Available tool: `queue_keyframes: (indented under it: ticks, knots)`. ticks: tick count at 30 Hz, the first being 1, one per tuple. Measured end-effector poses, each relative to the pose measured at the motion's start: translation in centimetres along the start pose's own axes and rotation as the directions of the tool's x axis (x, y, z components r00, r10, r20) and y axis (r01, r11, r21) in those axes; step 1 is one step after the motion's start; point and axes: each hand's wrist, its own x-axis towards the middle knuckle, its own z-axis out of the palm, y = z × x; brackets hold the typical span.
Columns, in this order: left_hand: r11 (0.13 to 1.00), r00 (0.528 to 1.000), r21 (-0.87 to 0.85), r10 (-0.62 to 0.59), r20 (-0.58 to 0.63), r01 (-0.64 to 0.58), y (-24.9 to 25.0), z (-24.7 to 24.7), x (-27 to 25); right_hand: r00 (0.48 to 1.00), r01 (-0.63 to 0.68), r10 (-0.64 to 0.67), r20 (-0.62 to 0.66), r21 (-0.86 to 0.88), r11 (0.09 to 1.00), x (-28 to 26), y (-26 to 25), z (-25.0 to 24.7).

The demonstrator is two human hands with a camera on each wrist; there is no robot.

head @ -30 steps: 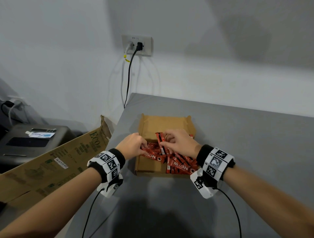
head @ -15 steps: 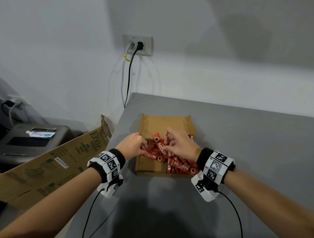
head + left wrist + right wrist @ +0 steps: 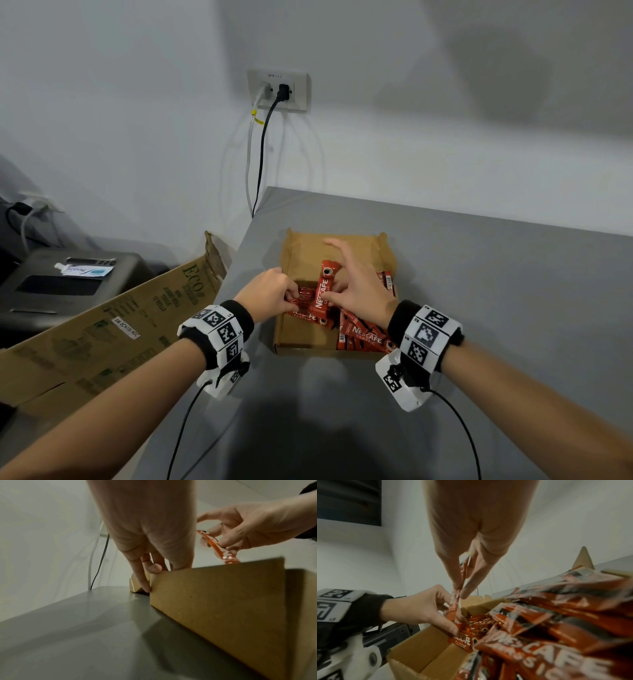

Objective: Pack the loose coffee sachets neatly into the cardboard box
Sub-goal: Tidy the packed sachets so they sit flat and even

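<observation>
One shallow brown cardboard box [image 3: 301, 253] with its flaps open sits on the grey tabletop [image 3: 496, 274], near the tabletop's left edge. Inside it lies a heap of red coffee sachets [image 3: 363, 337] printed with white lettering; they overlap too much to count, but most crowd the near right part of the box, while the far left part of its floor shows bare cardboard.

Two hands work over the box. The right hand [image 3: 359, 294] pinches one raised red sachet [image 3: 323, 291] between thumb and forefinger, as the right wrist view shows; its other fingers are spread out towards the far wall of the box. That sachet stands tilted, its top end pointing away from the person and its lower end down among the others. The left hand [image 3: 269, 293] has its fingers curled over a small bunch of flat sachets [image 3: 303, 301] at the left side of the box, gripping them, and meets the lower end of the raised sachet there. In the left wrist view, one finger of the left hand lies against the outside corner of the box.

One larger printed brown carton [image 3: 113, 329] leans beside the tabletop on the left, next to one dark grey machine [image 3: 61, 287]. On the wall behind, one socket plate [image 3: 279, 90] carries two plugs.
</observation>
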Motion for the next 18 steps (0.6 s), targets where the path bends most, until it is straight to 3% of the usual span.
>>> queue_keyframes:
  ticks: [3,6,13,18]
  knots:
    - [1.000,1.000,0.009,0.003,-0.001,-0.003,0.0,0.0,0.0,0.991,0.094,-0.105,-0.078,-0.127,0.987,0.3,0.1,0.5]
    - [1.000,1.000,0.026,0.008,0.000,-0.008,0.1,0.0,-0.1,1.000,-0.002,0.001,-0.002,-0.144,0.990,0.1,-0.1,1.7]
    - [0.999,1.000,0.033,-0.005,0.008,0.005,-0.3,-0.2,-0.2,0.983,-0.085,0.145,0.108,-0.432,0.898,0.2,-0.1,3.7]
    - [0.999,1.000,0.036,-0.012,0.020,0.012,-0.1,-0.2,-0.4,0.979,0.081,0.047,0.198,-0.591,0.803,0.2,-0.7,4.8]
